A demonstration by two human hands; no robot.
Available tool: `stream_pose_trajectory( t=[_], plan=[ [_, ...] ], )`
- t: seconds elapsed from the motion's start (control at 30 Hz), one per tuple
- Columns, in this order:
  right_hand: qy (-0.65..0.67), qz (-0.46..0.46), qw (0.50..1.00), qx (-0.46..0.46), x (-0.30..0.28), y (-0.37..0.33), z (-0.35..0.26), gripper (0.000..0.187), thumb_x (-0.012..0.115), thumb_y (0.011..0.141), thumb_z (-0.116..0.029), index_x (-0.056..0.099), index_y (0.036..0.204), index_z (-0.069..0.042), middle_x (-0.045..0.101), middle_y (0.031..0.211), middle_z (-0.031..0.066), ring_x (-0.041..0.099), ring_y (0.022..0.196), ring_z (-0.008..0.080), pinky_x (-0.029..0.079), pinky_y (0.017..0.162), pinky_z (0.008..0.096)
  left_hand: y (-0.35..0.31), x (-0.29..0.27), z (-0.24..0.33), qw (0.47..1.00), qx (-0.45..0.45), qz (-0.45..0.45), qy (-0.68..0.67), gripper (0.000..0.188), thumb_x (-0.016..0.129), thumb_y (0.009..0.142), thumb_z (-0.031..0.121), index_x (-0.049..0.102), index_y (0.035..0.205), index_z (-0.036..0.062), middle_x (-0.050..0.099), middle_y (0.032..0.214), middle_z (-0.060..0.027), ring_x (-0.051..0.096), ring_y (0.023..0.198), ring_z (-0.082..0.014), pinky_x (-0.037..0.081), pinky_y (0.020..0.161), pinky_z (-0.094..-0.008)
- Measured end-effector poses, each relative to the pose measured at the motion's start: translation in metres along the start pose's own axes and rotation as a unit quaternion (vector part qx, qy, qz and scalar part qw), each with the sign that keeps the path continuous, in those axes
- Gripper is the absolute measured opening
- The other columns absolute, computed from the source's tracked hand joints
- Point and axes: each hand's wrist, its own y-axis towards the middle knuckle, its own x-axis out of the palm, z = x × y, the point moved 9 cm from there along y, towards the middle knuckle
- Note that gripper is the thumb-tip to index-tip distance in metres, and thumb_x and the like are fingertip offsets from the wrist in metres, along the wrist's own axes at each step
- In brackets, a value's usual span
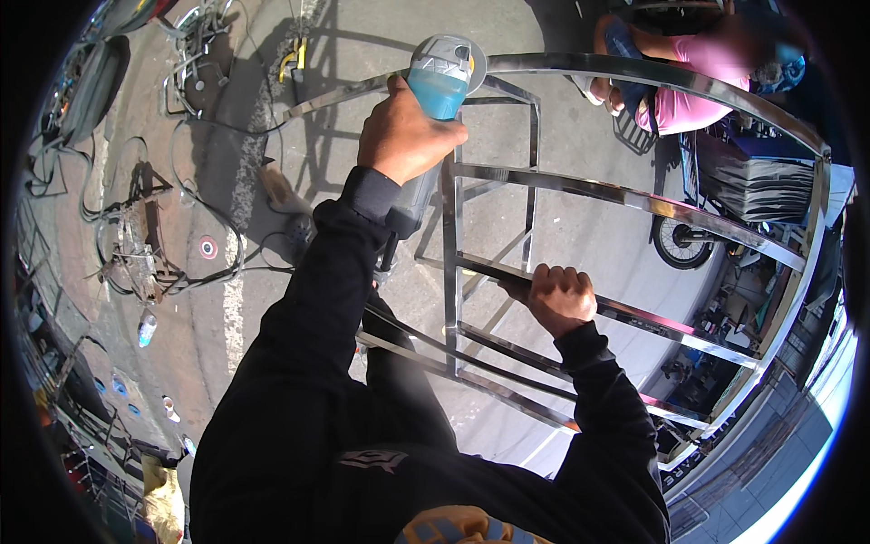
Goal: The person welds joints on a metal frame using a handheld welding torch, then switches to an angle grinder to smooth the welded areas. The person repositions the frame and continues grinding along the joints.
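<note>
My left hand (408,136) is wrapped around an angle grinder (439,93) with a teal body and grey metal head. Its round disc (473,65) is beside the top bar of a shiny square-tube metal frame (580,181); whether they touch, I cannot tell. The grinder's dark rear part (415,201) shows below my wrist. Lower and to the right, my right hand (560,299) is closed in a fist over one of the frame's crossbars, gripping it. The frame stands before me, its bars stretching off to the right.
Dark cables (186,218) loop across the ground on the left, near a plastic bottle (147,328) and a red-and-white disc (208,247). A yellow tool (292,62) lies farther off. Beyond the frame, a person in pink (684,102) crouches by a motorcycle wheel (682,243).
</note>
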Motion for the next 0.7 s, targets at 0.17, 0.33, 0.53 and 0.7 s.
stream_pose_trajectory(
  t=[0.17, 0.33, 0.53, 0.7],
  plan=[
    [-0.017, -0.033, 0.999, 0.010, 0.009, 0.001, 0.000, 0.055, 0.075, 0.078, -0.063, 0.053, 0.068, -0.014, 0.055, 0.062, 0.0011, 0.061, 0.062, 0.0198, 0.046, 0.057, 0.0346, -0.005, 0.012, 0.028, 0.999, 0.036, -0.001, 0.005, 0.067, 0.076, 0.070, 0.030, 0.049, 0.116, -0.0105, 0.070, 0.099, -0.0261, 0.072, 0.091, -0.0392, 0.057, 0.083, -0.0418],
    [0.000, 0.001, 1.000, -0.004, 0.001, 0.002, 0.000, 0.051, 0.072, 0.083, -0.055, 0.051, 0.065, -0.012, 0.049, 0.058, -0.0005, 0.056, 0.057, 0.0177, 0.043, 0.055, 0.0325, -0.005, 0.004, 0.013, 1.000, 0.014, 0.000, 0.008, 0.070, 0.075, 0.070, 0.030, 0.047, 0.120, -0.0102, 0.071, 0.100, -0.0288, 0.072, 0.095, -0.0430, 0.058, 0.086, -0.0443],
    [0.008, -0.015, 1.000, 0.002, 0.000, 0.003, 0.000, 0.051, 0.072, 0.082, -0.057, 0.051, 0.065, -0.013, 0.049, 0.058, -0.0007, 0.056, 0.058, 0.0179, 0.043, 0.055, 0.0330, -0.003, -0.006, -0.021, 1.000, -0.009, 0.008, 0.016, 0.073, 0.074, 0.070, 0.030, 0.043, 0.120, -0.0137, 0.071, 0.098, -0.0307, 0.072, 0.092, -0.0444, 0.059, 0.085, -0.0449],
    [-0.001, -0.013, 1.000, 0.003, 0.002, 0.005, -0.003, 0.047, 0.073, 0.081, -0.051, 0.051, 0.065, -0.013, 0.050, 0.058, -0.0013, 0.056, 0.059, 0.0178, 0.044, 0.056, 0.0328, -0.002, 0.002, 0.004, 1.000, 0.012, 0.002, -0.005, 0.068, 0.076, 0.070, 0.029, 0.048, 0.117, -0.0110, 0.071, 0.099, -0.0273, 0.072, 0.094, -0.0408, 0.058, 0.085, -0.0431]
  ],
)
